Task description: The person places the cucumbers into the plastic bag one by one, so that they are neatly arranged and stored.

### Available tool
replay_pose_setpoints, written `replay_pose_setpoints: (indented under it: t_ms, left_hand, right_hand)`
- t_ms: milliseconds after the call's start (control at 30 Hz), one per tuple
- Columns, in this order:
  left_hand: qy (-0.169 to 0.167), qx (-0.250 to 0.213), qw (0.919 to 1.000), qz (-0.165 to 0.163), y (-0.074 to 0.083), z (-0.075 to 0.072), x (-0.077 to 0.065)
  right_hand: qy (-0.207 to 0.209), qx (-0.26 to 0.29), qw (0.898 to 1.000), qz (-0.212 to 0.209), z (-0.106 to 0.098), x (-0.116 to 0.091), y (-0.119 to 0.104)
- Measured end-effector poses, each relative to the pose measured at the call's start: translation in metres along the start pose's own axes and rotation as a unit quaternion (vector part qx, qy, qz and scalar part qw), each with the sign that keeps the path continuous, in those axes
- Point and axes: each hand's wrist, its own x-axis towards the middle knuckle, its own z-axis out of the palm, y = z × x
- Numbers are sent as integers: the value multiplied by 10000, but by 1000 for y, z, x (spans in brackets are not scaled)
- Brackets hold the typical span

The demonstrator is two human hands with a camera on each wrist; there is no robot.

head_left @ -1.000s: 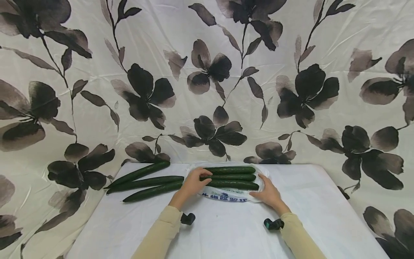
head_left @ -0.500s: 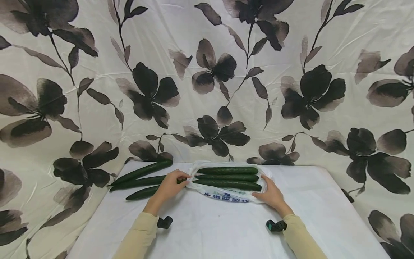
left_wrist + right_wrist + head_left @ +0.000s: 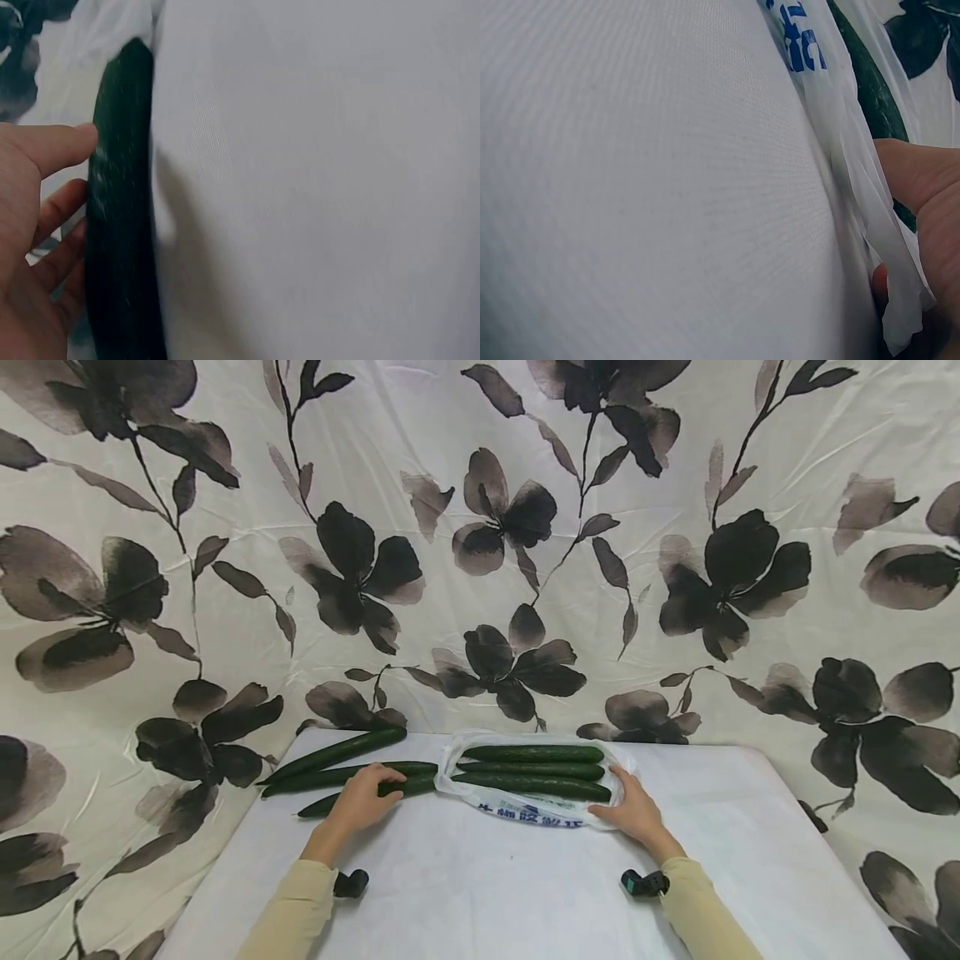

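Observation:
My left hand is over the nearest of three loose cucumbers at the left. In the left wrist view, its thumb overlaps the edge of that cucumber, and the other fingertips lie right beside it, spread and relaxed. A white plastic bag with blue print lies at the table's back, three more cucumbers side by side in its mouth. My right hand holds the bag's right end. The right wrist view shows the thumb inside the bag and a fingertip outside it.
Two other loose cucumbers lie behind the left hand, their left ends close together. A white cloth covers the table. A floral curtain hangs right behind the table's back edge.
My left hand has left the cucumbers in the bag, passed the bag's left rim and moved left to the nearest loose cucumber. The right hand has stayed at the bag.

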Motion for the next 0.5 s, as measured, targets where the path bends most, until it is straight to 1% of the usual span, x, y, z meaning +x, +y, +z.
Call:
replay_pose_setpoints:
  t_ms: [133,267,300,400,500]
  left_hand:
    - [-28,-33,9998,-170,-12,-6,-6]
    - [-35,-179,9993,-333,-22,-11,-13]
    - [-54,-206,9992,-344,-25,-12,-14]
    - [-169,-83,9992,-353,-30,-12,-17]
    - [-273,98,9993,-250,-34,-13,-17]
  right_hand:
    - [18,25,10000,-10,2,0,0]
    - [1,40,10000,-35,2,-1,0]
    - [-5,24,10000,-35,2,-1,0]
    - [0,-15,10000,-15,2,0,1]
    - [53,-70,10000,-9,2,0,0]
